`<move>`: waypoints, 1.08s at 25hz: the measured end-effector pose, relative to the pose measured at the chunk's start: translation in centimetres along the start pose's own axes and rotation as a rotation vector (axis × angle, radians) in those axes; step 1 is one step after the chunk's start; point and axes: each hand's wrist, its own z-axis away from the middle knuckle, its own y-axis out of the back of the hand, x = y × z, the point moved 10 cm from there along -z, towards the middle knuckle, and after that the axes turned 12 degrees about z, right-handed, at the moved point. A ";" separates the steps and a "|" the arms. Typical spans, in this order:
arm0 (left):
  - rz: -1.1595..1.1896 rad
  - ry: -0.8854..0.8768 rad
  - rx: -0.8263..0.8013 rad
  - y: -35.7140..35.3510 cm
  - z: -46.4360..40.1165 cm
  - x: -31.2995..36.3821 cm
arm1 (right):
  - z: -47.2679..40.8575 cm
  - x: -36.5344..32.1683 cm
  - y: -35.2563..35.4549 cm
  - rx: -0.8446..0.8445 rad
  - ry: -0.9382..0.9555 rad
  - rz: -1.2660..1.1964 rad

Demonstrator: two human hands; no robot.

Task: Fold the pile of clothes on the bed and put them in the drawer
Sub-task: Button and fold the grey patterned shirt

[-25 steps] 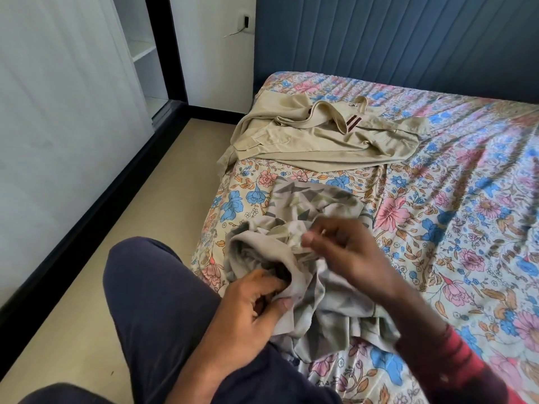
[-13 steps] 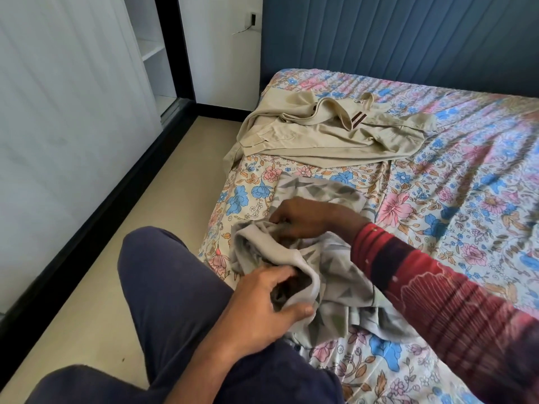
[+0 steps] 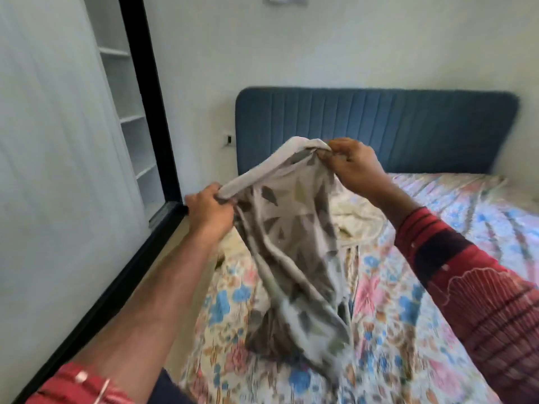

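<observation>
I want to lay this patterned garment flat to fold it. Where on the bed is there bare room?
The floral bedsheet lies bare right of the patterned garment, up to the blue headboard. It is crowded behind the garment, where the beige garment lies. Both the left hand and the right hand hold the waistband.

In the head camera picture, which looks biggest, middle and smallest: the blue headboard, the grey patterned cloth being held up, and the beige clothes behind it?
1. Blue headboard
2. Grey patterned cloth, though it is nearer the camera, so it looks bigger
3. Beige clothes, mostly hidden behind the cloth
</observation>
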 end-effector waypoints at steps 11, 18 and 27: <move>0.572 0.424 -0.364 -6.5 3.6 3.0 | 0.7 2.4 -0.1 0.127 -0.466 -0.662; 0.268 -0.095 -0.262 -3.5 1.0 8.8 | 6.9 1.5 -2.9 -0.105 -0.310 -1.433; 0.192 -0.275 -0.338 -1.0 -3.7 18.8 | 10.8 -0.1 -11.5 -0.213 -0.307 -0.909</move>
